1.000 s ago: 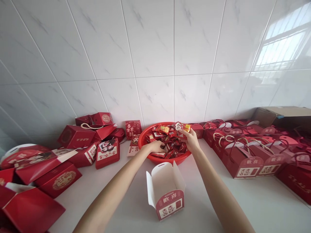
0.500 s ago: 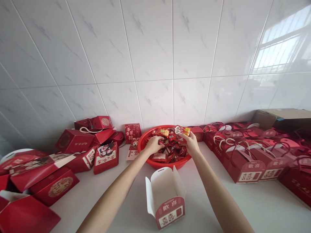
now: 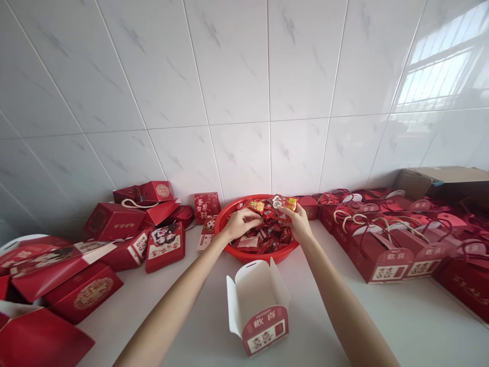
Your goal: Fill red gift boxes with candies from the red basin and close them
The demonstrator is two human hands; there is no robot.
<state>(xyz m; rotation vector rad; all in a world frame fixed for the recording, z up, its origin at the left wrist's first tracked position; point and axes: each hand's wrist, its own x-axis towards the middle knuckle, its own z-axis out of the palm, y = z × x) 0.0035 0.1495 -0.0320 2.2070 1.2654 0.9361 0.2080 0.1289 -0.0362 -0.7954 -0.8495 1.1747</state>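
Red-wrapped candies (image 3: 269, 234) fill a round red plastic basket (image 3: 275, 256) against the wall. My right hand (image 3: 301, 224), at the basket's right side, pinches a red and gold candy packet (image 3: 281, 202) with a white patch. Over the left part of the candies is my left hand (image 3: 241, 224), fingers curled together at the wrappers; what they grip is hidden. Between my forearms stands an open red and white gift box (image 3: 257, 306), its flaps up and the visible inside white.
Folded red boxes (image 3: 95, 285) lie jumbled on the left. Rows of red gift boxes with rope handles (image 3: 385, 255) stand on the right, a cardboard carton (image 3: 451, 176) behind them. Red cards (image 3: 207, 206) lean by the tiled wall (image 3: 240, 153).
My left hand has shifted slightly and its fingers have straightened a little among the candies. My right hand still holds the packet. The whole view has moved slightly.
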